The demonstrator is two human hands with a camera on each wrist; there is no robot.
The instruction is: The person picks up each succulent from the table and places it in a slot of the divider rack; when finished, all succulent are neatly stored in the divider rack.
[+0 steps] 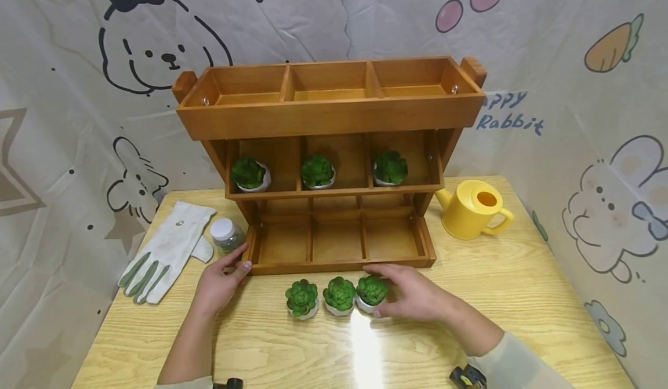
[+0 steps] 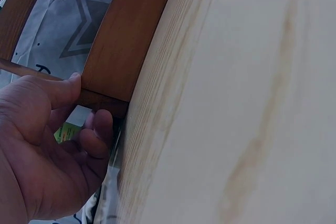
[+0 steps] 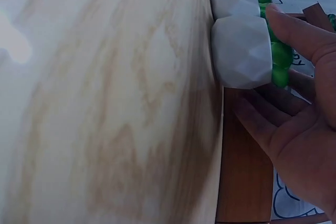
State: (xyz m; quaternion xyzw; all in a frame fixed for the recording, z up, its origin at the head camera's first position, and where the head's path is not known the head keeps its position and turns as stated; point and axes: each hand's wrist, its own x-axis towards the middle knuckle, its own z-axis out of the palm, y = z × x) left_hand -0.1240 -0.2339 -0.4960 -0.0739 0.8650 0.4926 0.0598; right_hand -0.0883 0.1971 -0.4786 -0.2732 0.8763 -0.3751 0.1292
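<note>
A brown wooden tiered shelf (image 1: 334, 116) stands on the table. My left hand (image 1: 221, 282) holds the left front corner of its bottom tier, thumb against the front board (image 2: 118, 40) and the other fingers curled at the side. Before the shelf, artificial succulents in white faceted pots stand in a row: a left one (image 1: 301, 298), a middle one (image 1: 339, 294) and a right one (image 1: 372, 290). My right hand (image 1: 417, 293) grips the right succulent, thumb on the near side and fingers reaching behind. Close up, its white pot (image 3: 242, 52) sits upright on the table.
The middle tier bears a succulent in each compartment: left (image 1: 249, 173), centre (image 1: 317, 170), right (image 1: 390, 167). A yellow watering can (image 1: 464, 209) stands right of the shelf. To the left are a white-lidded jar (image 1: 225, 232), close to my left hand, and white-and-green gloves (image 1: 167, 250).
</note>
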